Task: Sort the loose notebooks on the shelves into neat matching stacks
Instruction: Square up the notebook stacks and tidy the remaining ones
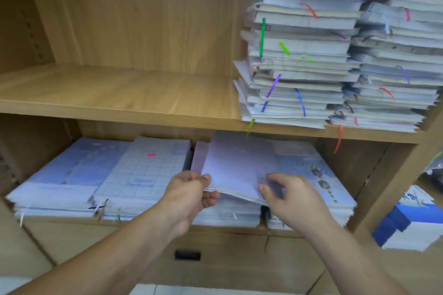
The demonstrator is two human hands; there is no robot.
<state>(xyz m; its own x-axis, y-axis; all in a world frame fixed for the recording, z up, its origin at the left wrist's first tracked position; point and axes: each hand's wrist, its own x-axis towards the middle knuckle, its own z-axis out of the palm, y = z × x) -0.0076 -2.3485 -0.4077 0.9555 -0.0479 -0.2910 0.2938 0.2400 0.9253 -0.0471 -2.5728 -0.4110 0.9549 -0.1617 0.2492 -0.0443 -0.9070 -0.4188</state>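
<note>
Lower shelf, middle stack: lilac notebook (236, 170), near edge lifted, tilted; left hand (189, 195) pinches its left corner, thumb above; right hand (287, 196) rests loosely curled on its right edge; step judged placement; next, squaring onto matching covers.

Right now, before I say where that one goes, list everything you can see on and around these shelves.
shelves: two, wood, upper and lower
tall notebook stacks: two, pale with coloured ribbons, upper shelf, right
low notebook stacks: four, pale blue and white, side by side on lower shelf
lilac notebook: one, angled over the third low stack
sticker: one, pink, on the grid cover, second stack
handle slot: one, black, below lower shelf
pile: blue and white, count unclear, far right
hands: left hand pinches the lilac notebook's near left corner; right hand touches its near right corner, grip unclear
</note>
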